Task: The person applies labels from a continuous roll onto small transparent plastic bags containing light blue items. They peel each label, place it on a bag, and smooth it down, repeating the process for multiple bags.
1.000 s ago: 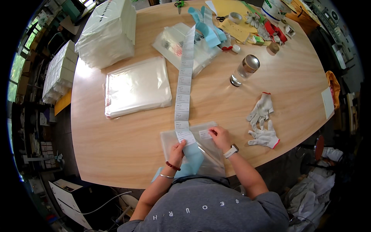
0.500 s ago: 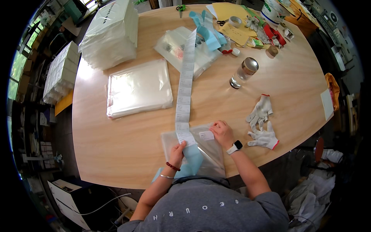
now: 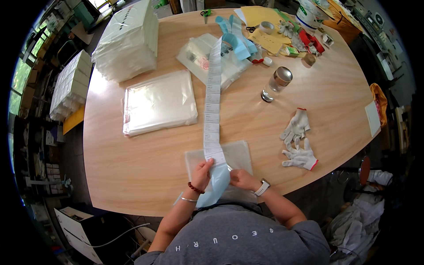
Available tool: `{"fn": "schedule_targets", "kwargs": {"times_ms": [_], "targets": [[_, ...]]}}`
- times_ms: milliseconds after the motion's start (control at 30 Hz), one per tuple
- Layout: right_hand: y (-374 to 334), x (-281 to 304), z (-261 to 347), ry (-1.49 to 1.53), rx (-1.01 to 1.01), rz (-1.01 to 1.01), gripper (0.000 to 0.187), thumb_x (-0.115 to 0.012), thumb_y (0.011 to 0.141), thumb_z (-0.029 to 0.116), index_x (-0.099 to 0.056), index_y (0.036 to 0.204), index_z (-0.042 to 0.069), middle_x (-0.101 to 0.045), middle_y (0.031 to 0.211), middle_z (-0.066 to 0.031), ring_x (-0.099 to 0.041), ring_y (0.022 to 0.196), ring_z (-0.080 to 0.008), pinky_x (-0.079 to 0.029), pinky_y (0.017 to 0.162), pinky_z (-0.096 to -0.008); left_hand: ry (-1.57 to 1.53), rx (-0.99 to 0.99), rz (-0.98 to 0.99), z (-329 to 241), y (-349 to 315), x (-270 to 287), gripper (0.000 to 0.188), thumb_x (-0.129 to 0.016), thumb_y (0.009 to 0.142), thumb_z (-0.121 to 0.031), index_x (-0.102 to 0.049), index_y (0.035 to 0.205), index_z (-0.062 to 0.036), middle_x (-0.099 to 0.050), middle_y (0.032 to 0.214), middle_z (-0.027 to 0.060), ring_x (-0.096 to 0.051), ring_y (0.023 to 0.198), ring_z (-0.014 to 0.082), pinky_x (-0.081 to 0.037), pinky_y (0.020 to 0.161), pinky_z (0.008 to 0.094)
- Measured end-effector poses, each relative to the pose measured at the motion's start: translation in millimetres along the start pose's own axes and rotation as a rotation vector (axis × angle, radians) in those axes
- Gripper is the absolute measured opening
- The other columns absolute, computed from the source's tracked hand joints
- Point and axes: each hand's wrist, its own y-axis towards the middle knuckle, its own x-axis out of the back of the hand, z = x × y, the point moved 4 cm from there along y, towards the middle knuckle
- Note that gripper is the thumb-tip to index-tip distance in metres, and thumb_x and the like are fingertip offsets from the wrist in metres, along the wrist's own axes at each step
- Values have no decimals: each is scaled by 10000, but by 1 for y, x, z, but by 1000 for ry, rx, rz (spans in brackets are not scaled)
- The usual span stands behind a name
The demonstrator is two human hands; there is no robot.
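Note:
A long strip of white printed labels [image 3: 212,101] on pale blue backing runs down the middle of the table toward me. My left hand [image 3: 202,175] pinches it near its close end, thumb on top. Below that hand the bare light blue backing [image 3: 216,183] hangs down toward my lap. My right hand [image 3: 244,179] is closed beside the backing's right edge; what its fingertips hold, if anything, is hidden. Under the strip and both hands lies a clear plastic bag [image 3: 240,154] at the table's near edge.
Left of the strip lies a flat stack of clear bags [image 3: 159,104], with a tall wrapped stack [image 3: 128,42] behind it. To the right are a glass bottle [image 3: 276,84] and two white gloves [image 3: 300,154]. Envelopes [image 3: 265,42], tape [image 3: 266,28] and scissors [image 3: 206,14] sit farther back.
My right hand has moved left and nearer me, from the bag to the strip's edge. The white label seen on the bag earlier no longer shows. The strip has shifted slightly right.

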Motion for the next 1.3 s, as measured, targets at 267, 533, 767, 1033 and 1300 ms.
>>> {"fn": "schedule_targets", "kwargs": {"times_ms": [267, 533, 767, 1033, 1300], "targets": [[16, 17, 3, 199, -128, -432, 157, -582, 762, 63, -537, 907, 23, -581, 712, -116, -565, 643, -213, -447, 595, -288, 94, -8, 66, -4, -6, -23, 245, -504, 856, -208, -552, 1004, -19, -589, 948, 33, -543, 857, 96, -423, 740, 232], [2, 16, 19, -311, 204, -487, 197, -615, 673, 79, -638, 868, 95, -573, 959, -103, -531, 870, -265, -426, 751, -333, 80, 38, -66, 1, 2, -12, 250, -511, 849, -242, -567, 935, -14, -595, 888, 44, -560, 815, 120, -444, 717, 259], [-24, 41, 24, -122, 267, -532, 141, -620, 697, 47, -633, 836, 67, -602, 876, -85, -567, 790, -214, -452, 701, -302, -108, 28, -126, 0, -3, -7, 240, -518, 845, -209, -551, 950, 4, -589, 889, 54, -560, 798, 129, -446, 709, 252], [10, 60, -54, 59, -299, -567, 104, -603, 736, 60, -622, 831, 20, -618, 720, -98, -588, 617, -143, -464, 573, -245, 31, -7, -246, 10, -2, 4, 202, -565, 815, -278, -576, 704, -109, -475, 550, -73, -356, 435, 15, -236, 392, 180], [17, 50, -56, -292, -225, -594, 198, -648, 680, 131, -591, 848, 45, -586, 752, -81, -575, 685, -224, -460, 594, -322, -58, -14, -147, 5, -4, -6, 229, -523, 842, -200, -567, 915, 12, -598, 886, 69, -567, 806, 137, -450, 720, 263]]}}
